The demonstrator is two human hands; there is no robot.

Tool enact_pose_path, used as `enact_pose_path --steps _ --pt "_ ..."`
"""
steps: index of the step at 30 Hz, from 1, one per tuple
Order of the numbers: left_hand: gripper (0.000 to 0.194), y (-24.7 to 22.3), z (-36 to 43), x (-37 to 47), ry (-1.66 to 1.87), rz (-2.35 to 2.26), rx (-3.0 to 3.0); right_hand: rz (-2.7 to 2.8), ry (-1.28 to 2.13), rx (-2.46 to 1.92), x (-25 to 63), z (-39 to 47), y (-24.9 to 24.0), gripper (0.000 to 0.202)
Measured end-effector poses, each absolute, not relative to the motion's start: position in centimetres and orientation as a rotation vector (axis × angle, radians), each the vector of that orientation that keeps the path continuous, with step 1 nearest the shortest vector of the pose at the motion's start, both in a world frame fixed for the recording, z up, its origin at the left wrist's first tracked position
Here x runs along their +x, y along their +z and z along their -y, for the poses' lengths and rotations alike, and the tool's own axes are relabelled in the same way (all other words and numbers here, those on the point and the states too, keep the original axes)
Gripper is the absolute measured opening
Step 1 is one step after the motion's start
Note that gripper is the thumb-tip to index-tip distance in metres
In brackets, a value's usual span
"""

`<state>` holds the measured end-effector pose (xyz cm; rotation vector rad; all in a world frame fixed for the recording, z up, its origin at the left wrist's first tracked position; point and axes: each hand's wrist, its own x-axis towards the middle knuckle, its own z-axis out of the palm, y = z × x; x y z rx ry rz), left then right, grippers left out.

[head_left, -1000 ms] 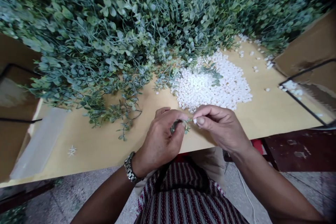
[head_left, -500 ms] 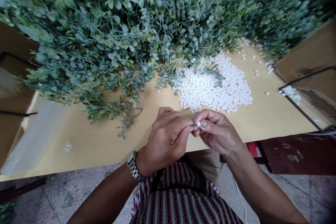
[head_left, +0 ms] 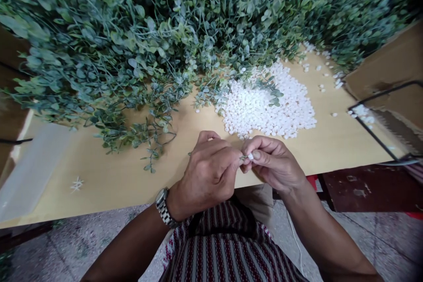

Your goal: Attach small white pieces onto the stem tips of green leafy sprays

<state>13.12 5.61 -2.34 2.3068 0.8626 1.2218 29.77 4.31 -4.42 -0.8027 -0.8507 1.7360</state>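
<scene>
My left hand (head_left: 211,169), with a metal watch on its wrist, is closed in a pinch on a thin green stem (head_left: 243,157) near the table's front edge. Between the thumb and fingers of my right hand (head_left: 274,161) is a small white bead-like piece (head_left: 250,157). The stem's end meets this piece; whether it sits inside it I cannot tell. Just beyond my hands spreads a pile of similar small white pieces (head_left: 264,105), with a leafy sprig (head_left: 276,97) lying on top.
A mass of artificial green foliage (head_left: 158,35) covers the back of the table (head_left: 185,141). At the left lies a white star-shaped piece (head_left: 77,184) near a clear strip (head_left: 36,167). Cardboard (head_left: 390,70) and a black metal frame (head_left: 373,134) stand at the right.
The view has shifted slightly, so table things appear a little further left and higher. Both hands keep nearly the same pinch on the stem and the white piece.
</scene>
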Motion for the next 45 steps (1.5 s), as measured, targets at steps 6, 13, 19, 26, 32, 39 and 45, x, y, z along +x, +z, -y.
enact_pose_path --steps 6,13,19,26,32,39,45 --pt "0.019 -2.38 -5.6 13.16 1.226 -0.828 2.27 0.856 1.743 -0.783 29.79 -4.31 -4.28 0.008" --pt "0.023 -2.26 -5.6 13.09 1.17 -0.866 2.306 0.928 1.687 -0.81 29.76 -4.04 -4.6 0.004" --pt "0.025 -2.18 -5.68 12.89 1.106 -0.895 2.408 1.015 1.602 -0.864 29.83 -3.82 -4.8 0.004" --pt "0.024 -2.15 -5.78 12.78 1.115 -0.874 2.498 1.145 1.596 -0.896 30.46 -3.99 -5.08 0.006" --pt "0.019 -2.36 -5.72 12.88 1.121 -0.843 2.514 1.213 1.552 -0.935 30.58 -3.87 -4.95 0.008" --pt "0.021 -2.59 -5.74 13.29 1.135 -0.839 2.457 1.26 1.416 -1.023 30.16 -3.48 -4.51 0.012" --pt "0.02 -2.67 -5.79 13.58 1.176 -0.838 2.413 1.325 1.288 -1.036 29.75 -3.38 -4.39 0.01"
